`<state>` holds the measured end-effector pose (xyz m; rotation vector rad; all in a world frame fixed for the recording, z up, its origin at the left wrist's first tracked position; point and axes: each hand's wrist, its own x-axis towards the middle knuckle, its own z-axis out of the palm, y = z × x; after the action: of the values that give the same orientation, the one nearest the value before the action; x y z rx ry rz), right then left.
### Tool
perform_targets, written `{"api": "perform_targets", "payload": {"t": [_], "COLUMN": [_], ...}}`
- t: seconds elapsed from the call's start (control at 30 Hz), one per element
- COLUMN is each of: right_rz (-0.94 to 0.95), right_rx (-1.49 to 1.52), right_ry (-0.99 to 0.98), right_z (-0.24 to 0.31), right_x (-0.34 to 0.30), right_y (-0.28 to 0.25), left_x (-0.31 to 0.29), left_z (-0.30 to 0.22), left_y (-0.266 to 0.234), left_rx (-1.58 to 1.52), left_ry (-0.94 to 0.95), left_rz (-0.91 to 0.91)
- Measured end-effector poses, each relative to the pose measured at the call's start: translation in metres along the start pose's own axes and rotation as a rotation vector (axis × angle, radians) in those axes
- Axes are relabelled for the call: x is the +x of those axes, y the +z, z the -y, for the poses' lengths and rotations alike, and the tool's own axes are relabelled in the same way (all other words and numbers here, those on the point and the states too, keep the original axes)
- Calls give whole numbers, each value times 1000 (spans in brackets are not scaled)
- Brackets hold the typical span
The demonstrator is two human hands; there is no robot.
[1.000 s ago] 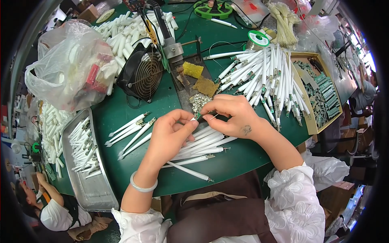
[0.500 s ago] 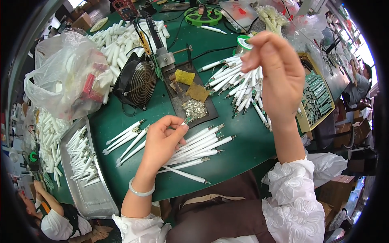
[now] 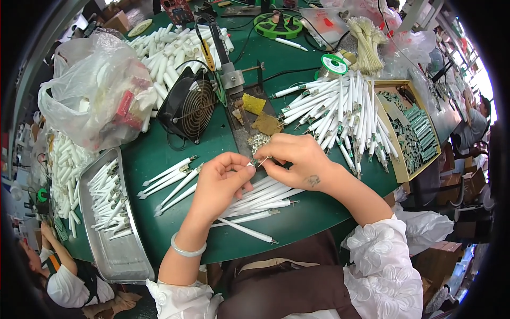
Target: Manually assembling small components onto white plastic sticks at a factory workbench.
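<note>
Over the middle of the green table, my left hand (image 3: 220,181) is closed, thumb and forefinger pinching the end of a white candle-shaped tube (image 3: 251,165); most of it is hidden by the hand. My right hand (image 3: 298,159) meets it there, fingertips pinched at the same end. A thin, fine piece shows between those fingertips, too small to name. Below and beside both hands lie several white candle-shaped tubes (image 3: 265,198) with small metal and circuit-board ends. Just beyond the fingertips is a pile of silvery solder bits (image 3: 258,141) on a dark board.
A metal tray (image 3: 139,250) of tubes stands at left, near a plastic bag (image 3: 79,114). Behind are a black fan (image 3: 186,109), yellow sponge (image 3: 254,103) and solder spool (image 3: 334,64). To the right lie a tube heap (image 3: 340,109) and a yellow box (image 3: 406,173) of circuit boards.
My right hand has come down and left from above the tube heap to my left hand's fingertips, its fingers now pinched. The left hand keeps its pinch. The whole view has shifted slightly.
</note>
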<state>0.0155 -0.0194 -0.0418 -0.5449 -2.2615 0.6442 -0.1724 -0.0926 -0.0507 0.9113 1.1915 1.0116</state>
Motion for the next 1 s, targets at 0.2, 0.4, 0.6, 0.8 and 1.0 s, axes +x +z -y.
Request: {"api": "perform_targets", "payload": {"t": [0.2, 0.4, 0.6, 0.8, 1.0], "right_rz": [-36, -10, 41, 27, 37], "right_rx": [9, 51, 140, 109, -44], "right_ry": [-4, 24, 110, 95, 15], "right_z": [0, 3, 4, 5, 0], "right_x": [-4, -6, -4, -5, -5], "right_y": [3, 3, 5, 4, 6], "left_x": [2, 2, 1, 2, 2], "left_z": [1, 2, 1, 0, 1], "left_y": [0, 2, 3, 6, 5], "left_rx": [-15, -23, 38, 43, 39], "left_ry": [2, 8, -6, 12, 14], "left_rz": [-1, -2, -30, -66, -56]}}
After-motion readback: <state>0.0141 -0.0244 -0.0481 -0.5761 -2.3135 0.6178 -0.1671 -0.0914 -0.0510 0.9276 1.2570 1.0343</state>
